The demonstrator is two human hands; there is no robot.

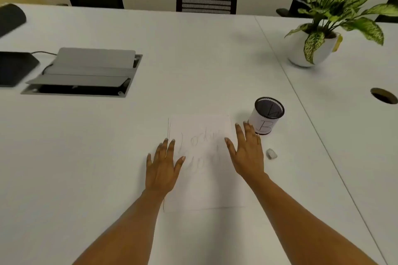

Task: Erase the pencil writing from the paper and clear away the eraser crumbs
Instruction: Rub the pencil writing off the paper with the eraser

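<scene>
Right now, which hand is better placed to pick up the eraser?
The right hand: the eraser lies on the table just beside it, right of the paper. The left hand rests open at the paper's left edge, so it could hold the sheet steady.

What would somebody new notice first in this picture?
Two hands first: the left hand and right hand lie flat on the side edges of a paper with faint pencil writing between them. Right of the right hand lies a small grey eraser, beyond it a cup marked B. A leafy plant stands far right.
</scene>
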